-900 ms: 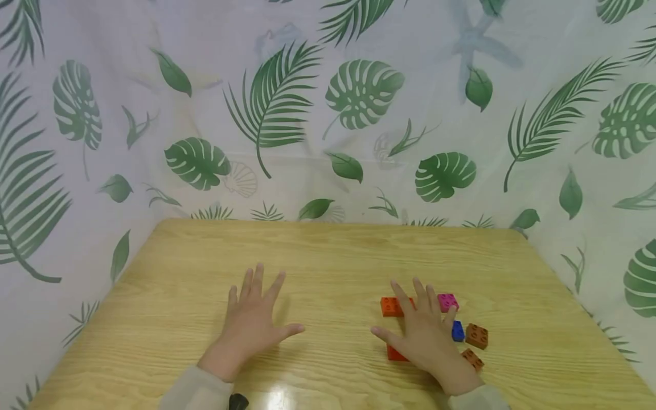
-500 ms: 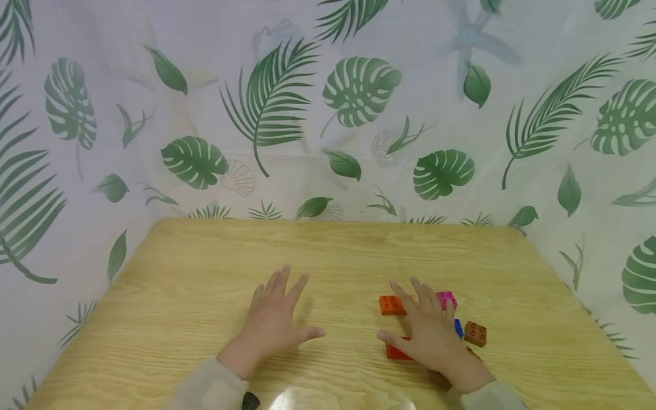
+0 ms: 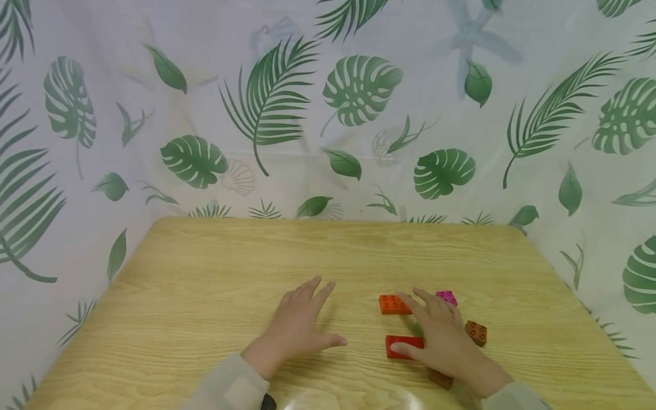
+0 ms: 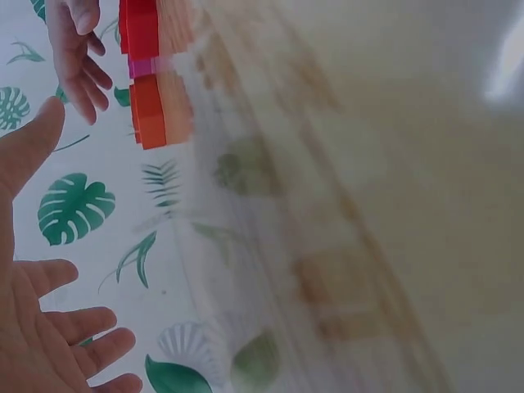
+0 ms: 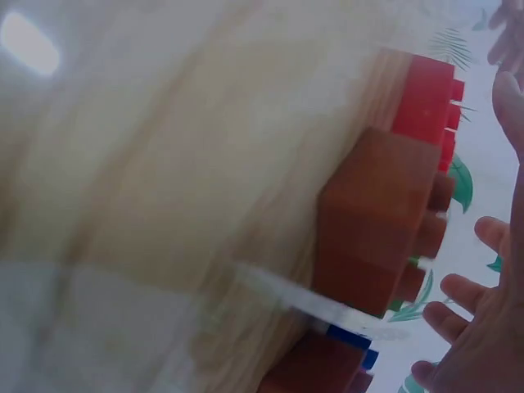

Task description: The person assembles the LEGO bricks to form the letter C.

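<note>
My left hand [image 3: 299, 324] hovers left of the toy building bricks, fingers spread and thumb out, holding nothing. Over the bricks is my right hand [image 3: 446, 341], its fingers extended and loosely bent. Its thumb overlaps the red brick [image 3: 404, 340] in the head view; whether it touches is unclear. Beyond that lies an orange brick [image 3: 392, 304], with a pink brick [image 3: 447, 297] past the fingers. One brown brick [image 3: 477, 333] sits right of this hand, another brown brick [image 3: 441, 378] under the wrist. A blue brick [image 5: 350, 336] peeks out in the right wrist view; a green one is mostly hidden.
Everything stands on a wood-grain table [image 3: 215, 250]. A white curtain with green leaves [image 3: 287, 114] closes off the back and both sides. Glare shows at the near edge. A small dark object [image 3: 268, 402] is by the left cuff.
My left hand has moved right, toward the bricks. The right hand has shifted slightly right and nearer me, uncovering more of the red brick and covering the blue one.
</note>
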Motion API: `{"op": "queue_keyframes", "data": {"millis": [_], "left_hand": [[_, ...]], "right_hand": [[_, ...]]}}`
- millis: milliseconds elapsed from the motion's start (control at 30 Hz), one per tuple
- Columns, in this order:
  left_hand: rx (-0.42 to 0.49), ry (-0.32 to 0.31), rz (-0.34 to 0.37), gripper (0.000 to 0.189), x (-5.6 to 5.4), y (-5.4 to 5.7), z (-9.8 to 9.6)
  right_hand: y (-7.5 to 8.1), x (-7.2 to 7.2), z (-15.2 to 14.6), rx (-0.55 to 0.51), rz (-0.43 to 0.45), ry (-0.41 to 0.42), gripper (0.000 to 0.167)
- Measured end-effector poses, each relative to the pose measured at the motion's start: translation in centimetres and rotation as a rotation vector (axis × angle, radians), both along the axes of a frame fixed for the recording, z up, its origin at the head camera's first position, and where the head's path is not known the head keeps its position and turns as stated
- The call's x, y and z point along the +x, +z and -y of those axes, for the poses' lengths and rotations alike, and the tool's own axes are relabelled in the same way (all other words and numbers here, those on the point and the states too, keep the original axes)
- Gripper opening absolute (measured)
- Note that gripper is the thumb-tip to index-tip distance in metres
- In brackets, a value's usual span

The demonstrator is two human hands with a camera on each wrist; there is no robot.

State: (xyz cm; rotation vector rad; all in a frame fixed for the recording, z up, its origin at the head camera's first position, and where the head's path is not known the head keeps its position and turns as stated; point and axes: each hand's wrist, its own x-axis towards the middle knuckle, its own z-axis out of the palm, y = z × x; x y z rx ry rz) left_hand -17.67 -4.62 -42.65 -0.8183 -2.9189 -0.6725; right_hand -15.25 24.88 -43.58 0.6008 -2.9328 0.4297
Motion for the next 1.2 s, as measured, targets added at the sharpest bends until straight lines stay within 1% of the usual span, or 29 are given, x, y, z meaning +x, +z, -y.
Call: {"op": "queue_keyframes", "data": {"millis": [67,200,300,467,600,700,800,933,1067,1200], "left_hand": [[0.01,-0.01,0.022,0.099,0.0,-0.1,-0.5],[0.018,-0.035,0.066,0.098,0.1,0.0,-1.3],[0.022,-0.062,0.076,0.096,0.3,0.0,-1.9],[0.043,-0.111,0.052,0.091,0.5,-0.2,-2.9],[0.06,-0.128,0.049,0.086,0.5,-0.4,-3.9],[0.081,-0.13,0.075,0.083,0.6,-0.4,-4.6],[0.118,-0.132,0.142,0.08,0.7,-0.5,-5.3],[0.174,-0.135,0.222,0.076,0.9,-0.7,-6.1],[0.224,-0.14,0.253,0.07,1.1,-0.8,-6.8],[0.262,-0.135,0.27,0.064,1.2,-0.9,-7.4]], "right_hand": [[-0.1,0.1,-0.3,0.003,0.002,0.013,0.089],[0.0,0.4,-0.7,0.014,-0.017,0.04,0.088],[0.2,0.6,-1.0,0.026,-0.031,0.054,0.086],[0.3,0.8,-1.4,0.018,-0.041,0.08,0.082],[0.1,0.8,-1.7,-0.017,-0.037,0.116,0.075],[0.2,0.9,-2.0,-0.057,-0.032,0.146,0.068],[0.3,1.0,-2.2,-0.091,-0.019,0.165,0.063],[0.5,1.1,-2.5,-0.126,0.019,0.172,0.059],[0.4,1.1,-2.9,-0.148,0.052,0.179,0.055],[0.2,1.0,-3.2,-0.157,0.05,0.208,0.05]]}}
